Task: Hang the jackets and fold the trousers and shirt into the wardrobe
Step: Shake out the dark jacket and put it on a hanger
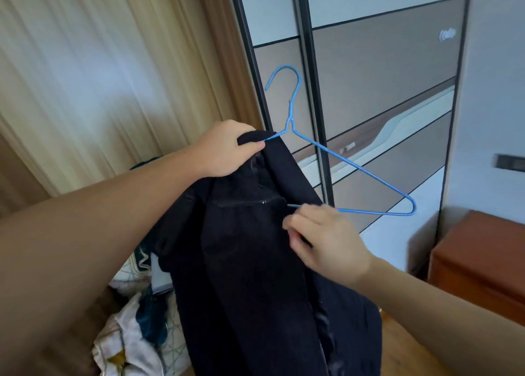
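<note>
One dark jacket (pixel 255 247), one blue hanger (pixel 349 162).
My left hand (pixel 227 151) grips jacket and hanger together; my right hand (pixel 326 242) fingers pinch the jacket.

Soft daylight glows through the curtain (pixel 85 77) beyond the left hand (pixel 227 148). The right hand (pixel 321 242) smears with motion blur, the dark jacket (pixel 255 262) swallows detail, and straight wardrobe (pixel 383 77) lines bow, probably lens distortion.
</note>
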`<state>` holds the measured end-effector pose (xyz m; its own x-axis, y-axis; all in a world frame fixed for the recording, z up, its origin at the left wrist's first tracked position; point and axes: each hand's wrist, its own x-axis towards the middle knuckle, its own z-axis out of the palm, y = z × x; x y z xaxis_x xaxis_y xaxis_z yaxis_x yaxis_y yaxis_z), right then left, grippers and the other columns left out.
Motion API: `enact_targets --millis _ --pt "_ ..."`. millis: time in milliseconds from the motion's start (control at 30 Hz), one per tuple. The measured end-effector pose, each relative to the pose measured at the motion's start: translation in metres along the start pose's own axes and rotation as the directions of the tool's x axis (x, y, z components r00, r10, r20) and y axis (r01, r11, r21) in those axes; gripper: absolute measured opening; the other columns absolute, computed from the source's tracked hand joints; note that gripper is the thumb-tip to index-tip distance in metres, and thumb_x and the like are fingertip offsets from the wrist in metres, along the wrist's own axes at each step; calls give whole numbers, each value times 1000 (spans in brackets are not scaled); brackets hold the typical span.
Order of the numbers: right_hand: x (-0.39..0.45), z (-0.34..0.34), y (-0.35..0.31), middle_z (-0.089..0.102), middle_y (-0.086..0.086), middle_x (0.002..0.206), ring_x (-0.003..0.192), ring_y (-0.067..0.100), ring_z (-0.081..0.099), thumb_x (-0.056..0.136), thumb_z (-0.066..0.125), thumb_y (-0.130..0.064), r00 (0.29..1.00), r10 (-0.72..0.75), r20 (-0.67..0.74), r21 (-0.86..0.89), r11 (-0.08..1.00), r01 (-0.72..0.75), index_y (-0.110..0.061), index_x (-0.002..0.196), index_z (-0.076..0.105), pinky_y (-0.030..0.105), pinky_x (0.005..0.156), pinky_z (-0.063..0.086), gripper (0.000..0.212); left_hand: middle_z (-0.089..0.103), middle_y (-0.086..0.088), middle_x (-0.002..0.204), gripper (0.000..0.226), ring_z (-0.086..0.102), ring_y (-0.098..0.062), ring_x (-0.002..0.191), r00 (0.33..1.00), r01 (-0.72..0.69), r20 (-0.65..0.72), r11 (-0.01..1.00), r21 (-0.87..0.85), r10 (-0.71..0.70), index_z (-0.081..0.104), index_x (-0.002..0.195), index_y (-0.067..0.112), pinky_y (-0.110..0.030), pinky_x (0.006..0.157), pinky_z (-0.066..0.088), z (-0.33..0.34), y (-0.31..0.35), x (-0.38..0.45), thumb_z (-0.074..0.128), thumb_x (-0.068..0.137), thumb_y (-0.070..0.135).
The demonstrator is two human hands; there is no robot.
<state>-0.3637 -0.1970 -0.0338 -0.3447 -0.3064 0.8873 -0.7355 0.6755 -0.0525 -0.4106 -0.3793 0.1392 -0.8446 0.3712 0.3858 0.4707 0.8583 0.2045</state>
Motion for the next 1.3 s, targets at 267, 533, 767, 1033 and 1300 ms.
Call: enact_targets --millis 267,533,767,1033,1300 --pt "-7 60 6 44 3 132 116 28 48 79 64 -29 709 687 157 97 704 -703 -19 136 40 42 92 44 63 63 -2 68 29 53 -11 59 993 -16 -120 1000 7 17 62 71 15 -29 58 40 -49 14 -20 58 94 32" --pt "29 97 -2 65 1 79 81 26 62 88 52 -6 535 729 426 352 411 -841 -20 92 65 30 71 46 18 69 6 75 22 61 -6 67 983 27 -180 1000 -15 -30 68 79 24 -19 63 46 -97 -5 -64 57 95 35" --pt "82 44 53 66 0 76 77 26 62 87 65 -24 727 518 451 58 796 -603 -19 86 68 31 64 46 6 67 34 87 25 60 15 83 973 56 -224 998 4 -54 64 87 53 -2 68 40 -115 -74 -111 57 97 31" --pt "134 23 55 67 -1 70 72 15 62 84 67 -33 619 580 530 -56 752 -657 -20 79 75 25 57 43 16 67 20 78 20 62 -15 76 971 143 -228 943 299 -74 68 109 36 -26 64 45 -82 -126 -122 56 93 40" --pt "169 12 31 63 4 84 81 28 59 90 52 -31 690 507 517 -324 862 -391 -18 91 67 30 66 42 19 66 6 79 23 58 -23 76 915 327 -326 910 256 -237 69 94 30 -33 63 46 -67 -125 -105 51 94 45"
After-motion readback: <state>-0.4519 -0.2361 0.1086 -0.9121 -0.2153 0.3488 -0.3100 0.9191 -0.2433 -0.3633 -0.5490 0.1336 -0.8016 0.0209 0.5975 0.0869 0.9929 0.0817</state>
